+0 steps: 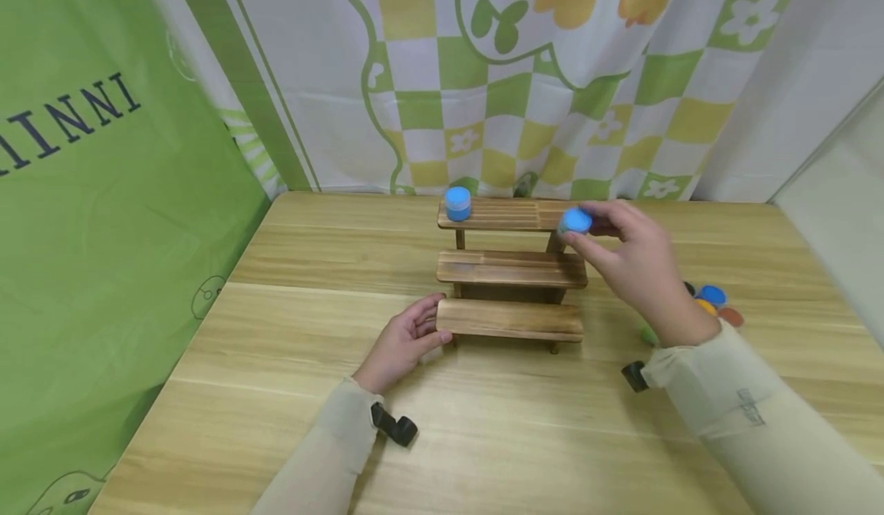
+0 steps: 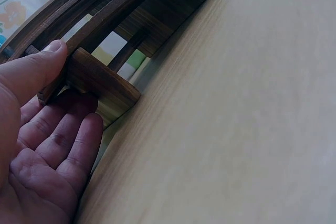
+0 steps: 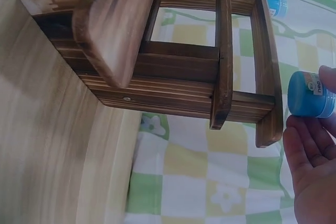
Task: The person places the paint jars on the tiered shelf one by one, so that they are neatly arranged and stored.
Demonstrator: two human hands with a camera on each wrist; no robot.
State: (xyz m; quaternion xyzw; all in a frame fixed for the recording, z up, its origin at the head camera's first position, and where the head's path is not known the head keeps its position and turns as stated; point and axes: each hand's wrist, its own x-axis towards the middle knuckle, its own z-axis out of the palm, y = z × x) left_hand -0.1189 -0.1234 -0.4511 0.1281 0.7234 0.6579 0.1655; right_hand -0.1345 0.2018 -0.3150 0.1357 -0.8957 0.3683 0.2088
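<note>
A three-step wooden display stand (image 1: pixel 511 319) stands on the table. My left hand (image 1: pixel 407 340) holds the left end of its lowest step, thumb at the front edge and fingers behind. In the left wrist view, the thumb (image 2: pixel 44 64) lies against the step's edge. At the right end of the top step, my right hand (image 1: pixel 638 265) pinches a small light-blue jar (image 1: pixel 575 222) between thumb and fingers. The right wrist view shows this blue jar (image 3: pixel 307 94), with a label on its side, beside the top board. A second light-blue jar (image 1: pixel 457 204) sits upright on the top step's left end.
Several small colored jars (image 1: pixel 713 295), blue, orange, brown and green among them, are on the table right of the stand, partly hidden by the right forearm. A checked floral curtain (image 1: pixel 483 108) hangs behind the table (image 1: pixel 331 269). Green cloth (image 1: pixel 103 216) hangs at the left.
</note>
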